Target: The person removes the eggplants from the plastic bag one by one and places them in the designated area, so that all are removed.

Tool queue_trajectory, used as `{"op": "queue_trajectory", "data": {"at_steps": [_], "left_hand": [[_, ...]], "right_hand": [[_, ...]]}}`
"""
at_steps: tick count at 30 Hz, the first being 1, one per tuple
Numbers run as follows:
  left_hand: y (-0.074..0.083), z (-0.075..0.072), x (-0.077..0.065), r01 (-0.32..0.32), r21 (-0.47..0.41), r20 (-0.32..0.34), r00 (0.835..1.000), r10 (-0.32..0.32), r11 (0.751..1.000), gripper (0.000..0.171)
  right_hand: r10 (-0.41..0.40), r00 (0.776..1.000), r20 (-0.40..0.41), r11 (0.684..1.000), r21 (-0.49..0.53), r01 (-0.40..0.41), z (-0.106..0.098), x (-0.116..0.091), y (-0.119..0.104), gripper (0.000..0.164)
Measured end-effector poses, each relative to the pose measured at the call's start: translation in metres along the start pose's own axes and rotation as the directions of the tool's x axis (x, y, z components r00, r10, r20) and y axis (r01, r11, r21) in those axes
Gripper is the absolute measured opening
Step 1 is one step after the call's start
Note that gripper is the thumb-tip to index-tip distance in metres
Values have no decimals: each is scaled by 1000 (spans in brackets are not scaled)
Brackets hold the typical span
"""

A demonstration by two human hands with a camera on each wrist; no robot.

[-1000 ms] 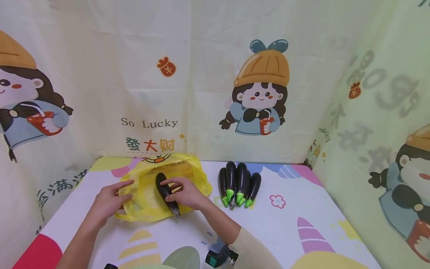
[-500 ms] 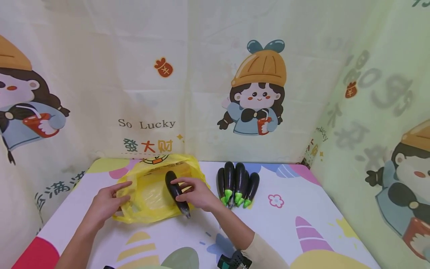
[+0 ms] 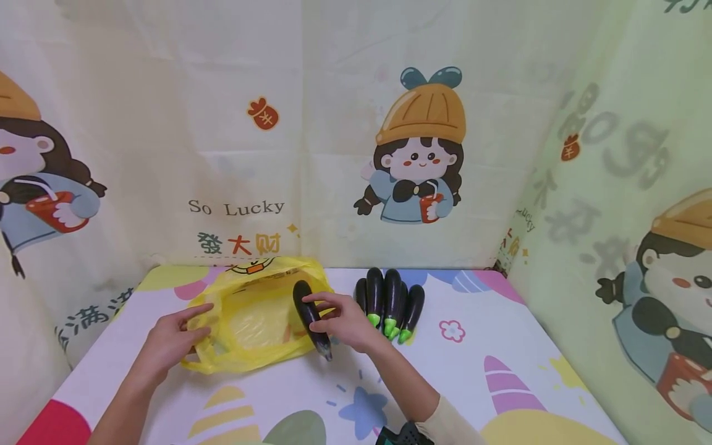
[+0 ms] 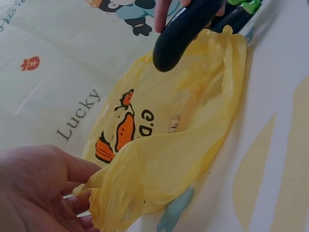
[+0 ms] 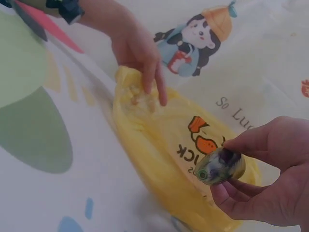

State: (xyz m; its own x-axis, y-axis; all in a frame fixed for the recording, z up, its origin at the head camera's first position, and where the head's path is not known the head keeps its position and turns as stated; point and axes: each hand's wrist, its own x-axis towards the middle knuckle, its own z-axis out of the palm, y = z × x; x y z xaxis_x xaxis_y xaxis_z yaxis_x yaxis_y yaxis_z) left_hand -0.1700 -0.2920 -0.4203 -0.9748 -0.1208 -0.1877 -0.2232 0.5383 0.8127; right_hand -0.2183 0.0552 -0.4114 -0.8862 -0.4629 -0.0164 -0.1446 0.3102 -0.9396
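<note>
A dark purple eggplant (image 3: 311,320) is tilted over the right side of a yellow plastic bag (image 3: 256,355). My right hand (image 3: 347,321) pinches it between thumb and fingers, its top end pointing down toward me. The right wrist view shows the eggplant (image 5: 222,166) end-on in the hand (image 5: 270,169). At the bag's left edge, my left hand (image 3: 169,340) rests with its index finger and thumb spread apart. In the left wrist view the left hand (image 4: 43,191) touches the crumpled end of the bag (image 4: 159,164), which partly hides its fingertips.
Several more eggplants (image 3: 392,296) with bright green tops lie in a bunch right of the bag, partly behind my right hand. The table (image 3: 439,383) has a colourful printed cover. A printed cloth (image 3: 334,235) hangs along its back and sides.
My right hand has carried the eggplant right, from the bag's middle to its right side. The left hand stays at the bag's left edge. The head view has shifted slightly.
</note>
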Motion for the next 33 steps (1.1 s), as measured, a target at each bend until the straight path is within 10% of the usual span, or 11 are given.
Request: {"op": "queue_trajectory", "data": {"at_steps": [19, 33], "left_hand": [[0, -1, 0, 18, -11, 11, 1000, -18, 1000, 62], [0, 0, -2, -12, -3, 10, 1000, 12, 1000, 61]], "right_hand": [[-28, 996, -89, 998, -64, 22, -47, -30, -4, 43], [74, 961, -267, 995, 88, -52, -89, -46, 5, 49]]}}
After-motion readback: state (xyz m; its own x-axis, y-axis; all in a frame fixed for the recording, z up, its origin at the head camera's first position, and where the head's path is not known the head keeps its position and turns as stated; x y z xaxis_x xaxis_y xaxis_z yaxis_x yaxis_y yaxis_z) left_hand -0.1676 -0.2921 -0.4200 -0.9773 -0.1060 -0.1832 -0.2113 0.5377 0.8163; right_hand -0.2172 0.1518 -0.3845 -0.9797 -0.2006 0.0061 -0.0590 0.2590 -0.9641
